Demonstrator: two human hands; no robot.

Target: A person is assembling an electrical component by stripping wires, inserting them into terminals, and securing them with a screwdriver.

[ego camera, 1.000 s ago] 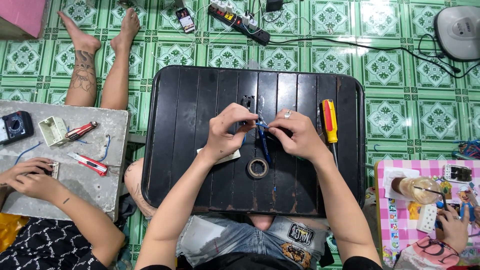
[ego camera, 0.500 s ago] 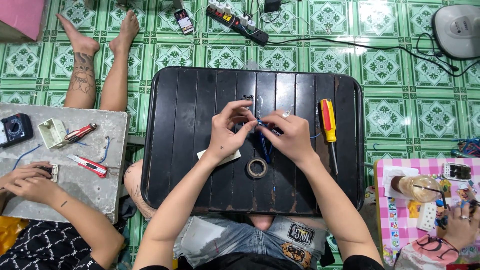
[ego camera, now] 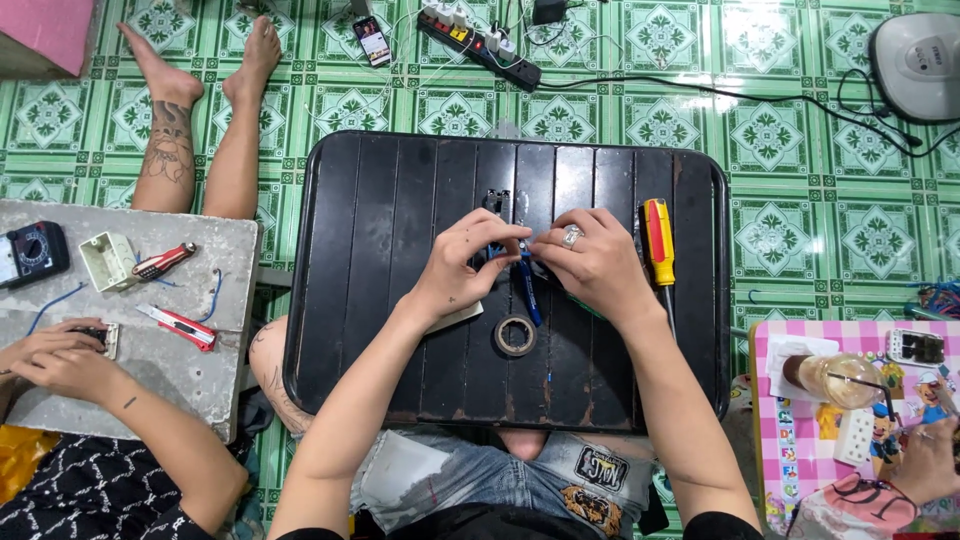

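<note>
Over a black slatted table (ego camera: 380, 300), my left hand (ego camera: 462, 268) and my right hand (ego camera: 592, 262) meet at the fingertips, pinching a thin blue wire (ego camera: 508, 252) between them. Blue-handled pliers (ego camera: 528, 298) lie just below my hands. A roll of dark tape (ego camera: 516, 335) sits under them on the table. A small black part (ego camera: 498, 203) lies just beyond my fingers. To the right of my right hand rests a screwdriver (ego camera: 658, 240) with a yellow and red handle. My right hand wears a ring.
A person at the left works at a grey table (ego camera: 190, 350) with a red cutter (ego camera: 180, 327), red pliers (ego camera: 160, 262), a white box (ego camera: 106, 260) and a meter (ego camera: 30, 252). Another person's legs (ego camera: 200, 130) stretch out. A power strip (ego camera: 480, 42) and a pink table (ego camera: 850, 420) lie nearby.
My hands have stayed together over the table's middle, with small shifts of the fingers on the blue wire. The person at the left has barely moved.
</note>
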